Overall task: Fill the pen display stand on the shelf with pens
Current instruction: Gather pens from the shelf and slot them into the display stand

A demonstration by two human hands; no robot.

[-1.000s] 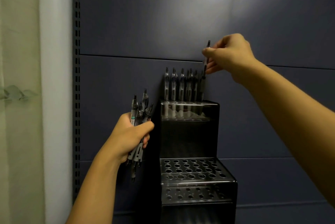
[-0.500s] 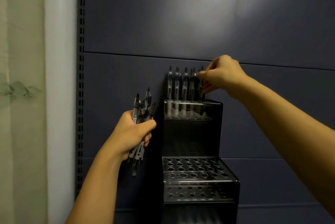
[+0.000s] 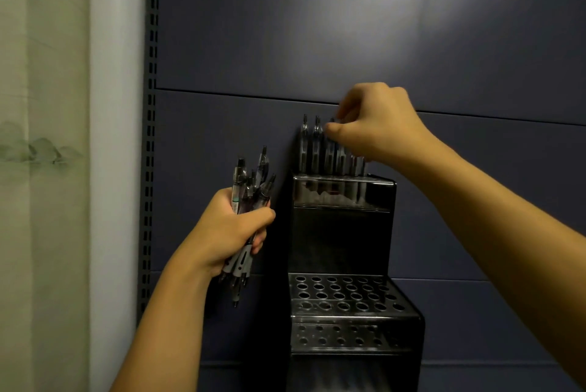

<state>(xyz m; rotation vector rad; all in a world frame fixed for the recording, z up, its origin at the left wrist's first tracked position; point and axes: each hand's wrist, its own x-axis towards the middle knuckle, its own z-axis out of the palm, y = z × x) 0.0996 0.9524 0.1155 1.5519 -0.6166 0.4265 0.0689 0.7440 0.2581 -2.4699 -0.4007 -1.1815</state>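
- Filling most of the view behind the pen display stand (image 3: 342,233): a dark blue-grey back panel (image 3: 348,26), crossed by a thin horizontal seam just above the stand's top.
- Hanging well to the left of the stand: a pale green curtain (image 3: 38,169), with a white post (image 3: 114,138) and a slotted dark upright (image 3: 151,138) between curtain and panel.
- Standing against the panel, low and centre-right: the black stepped stand itself, showing a top tier, a middle tier (image 3: 345,293) dotted with open round holes, and a lower perforated step below that.
- Reaching in from the lower right toward the stand's top tier: the right hand (image 3: 380,128), fingers curled, thumb and fingertips pinching at the top of a pen among the upright ones (exactly which pen being hard to make out).
- Rising from the bottom edge, just left of the stand: the left hand (image 3: 228,230), fist wrapped tight round a bundle of pens (image 3: 250,188).
- Sticking up above that fist and poking out below it: the bundle's clear barrels, clips upward, tips pointing down, close beside the stand's left wall but not touching it.
- Standing upright in the stand's top tier: a row of pens (image 3: 314,147), two clear at the left, the rest partly hidden behind the right hand.
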